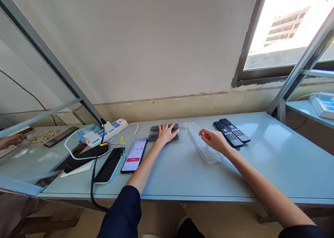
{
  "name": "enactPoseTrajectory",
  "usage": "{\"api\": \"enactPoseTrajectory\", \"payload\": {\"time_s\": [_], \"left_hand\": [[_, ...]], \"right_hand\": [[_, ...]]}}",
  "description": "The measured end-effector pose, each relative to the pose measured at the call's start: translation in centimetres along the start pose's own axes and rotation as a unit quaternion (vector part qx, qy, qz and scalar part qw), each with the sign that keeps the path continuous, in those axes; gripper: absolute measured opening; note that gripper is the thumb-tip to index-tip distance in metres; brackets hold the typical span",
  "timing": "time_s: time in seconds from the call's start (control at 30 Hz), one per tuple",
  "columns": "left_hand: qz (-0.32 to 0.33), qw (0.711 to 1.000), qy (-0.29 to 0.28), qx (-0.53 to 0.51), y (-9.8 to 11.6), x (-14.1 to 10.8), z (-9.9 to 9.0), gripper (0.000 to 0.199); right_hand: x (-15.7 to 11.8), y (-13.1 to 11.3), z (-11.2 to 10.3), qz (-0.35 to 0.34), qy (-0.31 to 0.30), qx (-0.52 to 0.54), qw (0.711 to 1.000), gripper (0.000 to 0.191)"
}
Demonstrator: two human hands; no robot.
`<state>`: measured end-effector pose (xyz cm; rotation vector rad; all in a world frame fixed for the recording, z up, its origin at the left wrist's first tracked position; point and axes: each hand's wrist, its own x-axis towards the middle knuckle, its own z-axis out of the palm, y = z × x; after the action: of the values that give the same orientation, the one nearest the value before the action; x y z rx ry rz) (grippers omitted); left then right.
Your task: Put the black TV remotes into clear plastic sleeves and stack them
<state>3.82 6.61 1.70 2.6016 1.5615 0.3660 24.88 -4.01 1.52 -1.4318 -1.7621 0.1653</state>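
With fingers spread, my left hand lies open on dark, elongated objects near the wall; they seem to be in clear plastic, and the hand hides part of them. My right hand is at the clear plastic bag, its fingers loosely bent and a little apart, with nothing visible in them. The bag lies flattened and slanted on the table, between my hands. Right of my right hand, two black remote controls rest side by side, buttons up.
Left of my left arm lie a lit phone, a dark phone in a light-blue case and a white power strip with cables. A metal frame post rises at left. Another person's hand is near small pale pieces.
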Motion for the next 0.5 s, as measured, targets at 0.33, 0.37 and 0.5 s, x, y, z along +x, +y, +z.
{"api": "enactPoseTrajectory", "payload": {"time_s": [0.33,0.37,0.5], "left_hand": [[-0.026,0.999,-0.024,-0.032,4.5,-4.5,-2.8,0.056],[-0.005,0.994,-0.011,-0.104,4.5,-6.5,-3.2,0.056],[0.002,0.922,-0.074,-0.38,2.2,-16.5,-2.8,0.035]], "right_hand": [[0.0,0.4,-0.4,-0.101,-0.001,-0.127,0.987,0.027],[0.0,0.5,-0.5,-0.109,0.002,-0.134,0.985,0.028],[0.0,-0.1,-1.2,-0.148,0.02,-0.138,0.979,0.032]]}}
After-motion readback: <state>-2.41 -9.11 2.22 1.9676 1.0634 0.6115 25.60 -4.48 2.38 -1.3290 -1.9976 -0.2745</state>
